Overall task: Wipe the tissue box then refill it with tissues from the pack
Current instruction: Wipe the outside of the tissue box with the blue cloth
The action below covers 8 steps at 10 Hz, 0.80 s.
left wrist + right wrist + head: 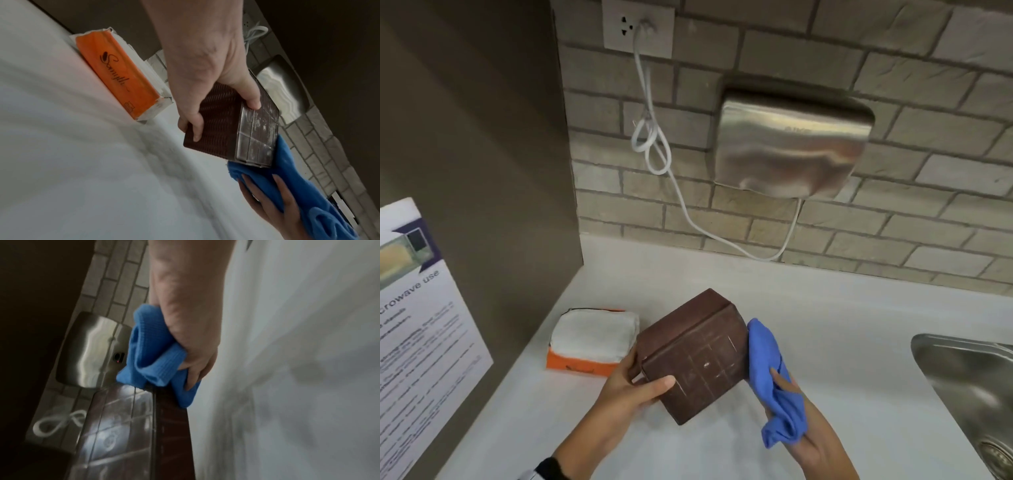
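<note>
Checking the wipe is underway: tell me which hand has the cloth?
The right hand grips the bunched blue cloth against the side of the brown tissue box. The left hand only holds that box, tilted, thumb across its face.

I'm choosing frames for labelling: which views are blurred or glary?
Head: sharp, edges bent by the wide lens, soft glare on the dryer. Left wrist: counter smeared, box fairly clear. Right wrist: dim, blurred, with glare on the box; cloth clearest.

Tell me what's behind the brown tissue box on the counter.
The tissue pack lies behind the brown tissue box, beside the wall; its near corner is hidden by the box and left hand.
</note>
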Each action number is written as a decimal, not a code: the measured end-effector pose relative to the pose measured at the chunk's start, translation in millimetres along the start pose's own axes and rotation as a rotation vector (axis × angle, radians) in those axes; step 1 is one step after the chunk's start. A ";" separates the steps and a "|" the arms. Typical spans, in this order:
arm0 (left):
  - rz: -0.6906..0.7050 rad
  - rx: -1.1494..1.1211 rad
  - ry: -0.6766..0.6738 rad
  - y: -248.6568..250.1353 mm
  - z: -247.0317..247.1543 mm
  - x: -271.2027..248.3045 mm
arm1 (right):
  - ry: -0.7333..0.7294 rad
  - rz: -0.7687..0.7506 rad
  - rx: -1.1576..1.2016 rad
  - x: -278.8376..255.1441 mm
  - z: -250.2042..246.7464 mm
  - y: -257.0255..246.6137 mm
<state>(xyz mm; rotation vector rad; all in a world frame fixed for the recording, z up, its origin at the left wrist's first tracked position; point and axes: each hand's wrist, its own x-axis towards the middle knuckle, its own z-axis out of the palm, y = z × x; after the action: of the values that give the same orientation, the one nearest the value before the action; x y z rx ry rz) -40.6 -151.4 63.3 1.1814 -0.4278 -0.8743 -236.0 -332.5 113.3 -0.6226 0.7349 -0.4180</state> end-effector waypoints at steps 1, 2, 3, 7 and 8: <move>-0.013 -0.028 -0.015 2.0 0.1 -0.5 | -0.071 0.032 -0.101 5.1 9.5 -1.7; -0.024 -0.072 -0.019 3.5 -0.6 0.8 | -0.039 0.119 -0.291 7.8 14.7 -9.2; -0.036 -0.133 -0.027 8.0 -1.8 0.7 | -0.012 0.100 -0.129 2.7 13.0 -14.1; -0.066 -0.255 -0.093 15.9 22.8 -5.2 | -0.271 0.010 -0.170 14.8 14.6 15.0; -0.083 -0.195 -0.115 20.1 19.4 -6.3 | -0.371 -0.067 -0.333 18.0 14.3 8.3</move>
<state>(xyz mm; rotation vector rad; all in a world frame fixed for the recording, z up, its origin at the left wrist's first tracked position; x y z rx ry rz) -50.8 -156.2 89.7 0.9780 -0.3789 -1.0360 -212.3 -331.0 107.3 -1.0092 0.4302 -0.2311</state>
